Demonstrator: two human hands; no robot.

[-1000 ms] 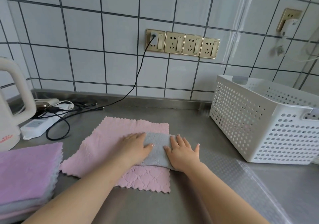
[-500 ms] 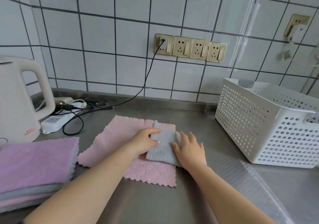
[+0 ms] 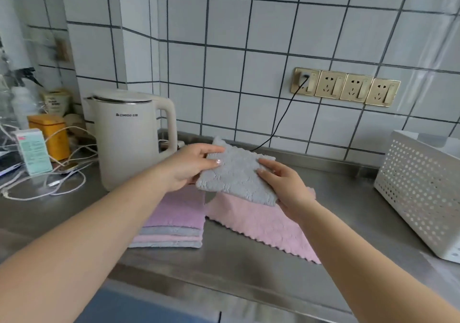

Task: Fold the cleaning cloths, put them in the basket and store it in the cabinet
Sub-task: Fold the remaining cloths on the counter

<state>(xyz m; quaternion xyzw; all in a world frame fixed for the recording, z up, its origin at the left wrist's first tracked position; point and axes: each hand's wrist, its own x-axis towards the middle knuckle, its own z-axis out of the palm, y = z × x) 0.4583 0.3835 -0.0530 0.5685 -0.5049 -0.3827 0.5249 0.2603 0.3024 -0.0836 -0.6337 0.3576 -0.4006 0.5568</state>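
Over at nine o'clock a cream kettle [image 3: 129,136] stands on the steel surface [image 3: 239,255] among loose cables and small boxes. Just in front of it, toward seven o'clock, sits the stack of cloths [image 3: 174,223], purple on top with grey and pink layers below.

The left hand [image 3: 191,166] has its grip closed on the left edge of the folded grey cloth [image 3: 236,176], thumb on top and fingers beneath. The cloth is held up off the surface, tilted, right at the centre of things, hanging over the stack and the pink cloth. The right hand [image 3: 286,186] pinches the cloth's right side the same way, thumb over, fingers under.

Below it, toward five o'clock, the pink cloth [image 3: 261,223] lies spread flat and unfolded, touching the stack's right edge. At three o'clock the white perforated basket [image 3: 418,188] waits, well apart from the hands.

To do this step well, I'd say keep both pinches firm so the fold doesn't spring open, carry it level, and set it down flat with its edges squared, whether into the basket or onto the stack.
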